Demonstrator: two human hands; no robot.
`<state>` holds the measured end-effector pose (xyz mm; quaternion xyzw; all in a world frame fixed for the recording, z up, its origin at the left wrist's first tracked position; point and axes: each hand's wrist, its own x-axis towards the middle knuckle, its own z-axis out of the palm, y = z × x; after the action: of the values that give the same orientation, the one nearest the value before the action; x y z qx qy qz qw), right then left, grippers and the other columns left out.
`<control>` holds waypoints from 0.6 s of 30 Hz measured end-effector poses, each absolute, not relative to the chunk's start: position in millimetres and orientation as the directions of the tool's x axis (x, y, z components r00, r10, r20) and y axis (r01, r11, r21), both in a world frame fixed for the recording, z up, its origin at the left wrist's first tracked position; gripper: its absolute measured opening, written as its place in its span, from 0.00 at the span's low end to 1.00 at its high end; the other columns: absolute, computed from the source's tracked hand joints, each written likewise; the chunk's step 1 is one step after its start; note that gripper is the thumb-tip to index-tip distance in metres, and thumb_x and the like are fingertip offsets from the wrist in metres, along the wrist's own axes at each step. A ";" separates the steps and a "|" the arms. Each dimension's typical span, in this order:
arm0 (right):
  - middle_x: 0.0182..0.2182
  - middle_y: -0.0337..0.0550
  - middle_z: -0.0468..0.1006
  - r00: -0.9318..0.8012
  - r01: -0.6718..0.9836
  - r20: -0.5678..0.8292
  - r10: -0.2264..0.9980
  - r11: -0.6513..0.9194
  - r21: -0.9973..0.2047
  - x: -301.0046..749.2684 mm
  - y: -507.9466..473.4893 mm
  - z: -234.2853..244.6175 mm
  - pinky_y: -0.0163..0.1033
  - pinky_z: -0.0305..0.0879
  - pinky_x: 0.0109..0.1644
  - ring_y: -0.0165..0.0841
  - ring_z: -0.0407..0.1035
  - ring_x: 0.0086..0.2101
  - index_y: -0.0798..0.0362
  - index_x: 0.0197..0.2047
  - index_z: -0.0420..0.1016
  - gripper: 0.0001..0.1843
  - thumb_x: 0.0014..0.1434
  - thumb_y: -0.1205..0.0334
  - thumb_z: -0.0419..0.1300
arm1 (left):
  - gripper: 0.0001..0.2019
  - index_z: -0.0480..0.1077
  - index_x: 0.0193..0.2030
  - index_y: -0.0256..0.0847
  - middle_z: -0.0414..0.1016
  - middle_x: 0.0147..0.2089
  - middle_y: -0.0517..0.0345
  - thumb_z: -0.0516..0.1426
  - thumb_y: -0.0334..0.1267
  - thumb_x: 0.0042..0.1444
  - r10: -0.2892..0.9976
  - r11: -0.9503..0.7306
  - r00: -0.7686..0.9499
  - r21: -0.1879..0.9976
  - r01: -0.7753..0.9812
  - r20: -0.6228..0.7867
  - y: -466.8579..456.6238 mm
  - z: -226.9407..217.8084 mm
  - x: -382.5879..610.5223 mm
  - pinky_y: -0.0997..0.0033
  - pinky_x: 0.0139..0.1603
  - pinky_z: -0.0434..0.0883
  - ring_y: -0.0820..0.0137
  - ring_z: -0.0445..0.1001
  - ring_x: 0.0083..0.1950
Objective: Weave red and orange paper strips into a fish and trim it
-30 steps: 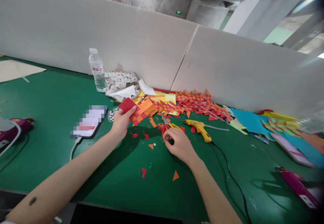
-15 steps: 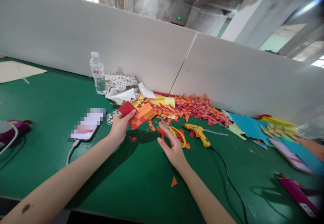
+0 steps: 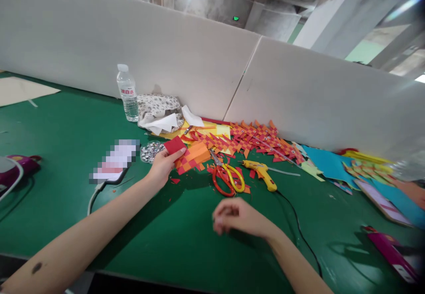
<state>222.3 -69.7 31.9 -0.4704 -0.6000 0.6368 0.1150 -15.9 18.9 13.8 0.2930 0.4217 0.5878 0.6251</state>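
My left hand (image 3: 162,165) pinches a folded paper piece (image 3: 194,157), woven in red and orange checks with a plain red flap at one end. It is held just above the green table. My right hand (image 3: 234,216) hovers over the table nearer to me, its fingers curled in and slightly blurred. Whatever those fingers hold, if anything, is hidden. Scissors (image 3: 229,179) with one red and one yellow handle loop lie beyond my right hand. A yellow glue gun (image 3: 260,172) rests to their right.
Finished-looking checked paper fish (image 3: 255,137) are heaped by the grey partition (image 3: 186,63). Left stand a water bottle (image 3: 128,92), a dish of googly eyes (image 3: 152,151) and a phone (image 3: 116,161) on a cable. Blue paper (image 3: 327,165) lies right; the glue gun's black cord (image 3: 300,232) trails forward.
My right hand has pulled back from the scissors towards me, and its fingers have curled. The orange paper triangle there no longer shows. My left hand, with the woven paper, has shifted slightly right.
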 end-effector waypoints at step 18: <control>0.27 0.38 0.76 -0.153 0.380 -0.069 0.986 -0.005 -0.925 193.7 -46.2 17.9 0.42 0.66 0.42 0.34 0.72 0.33 0.51 0.49 0.63 0.27 0.46 0.60 0.65 | 0.14 0.74 0.36 0.40 0.79 0.37 0.53 0.63 0.44 0.43 0.939 -0.020 0.344 0.999 0.034 0.007 -10.8 0.8 8.9 0.68 0.36 0.71 0.64 0.75 0.37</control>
<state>193.7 -46.2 17.9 -0.5537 -0.6168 0.4429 0.3419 8.9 -10.8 0.8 0.5920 0.4108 0.3994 0.5668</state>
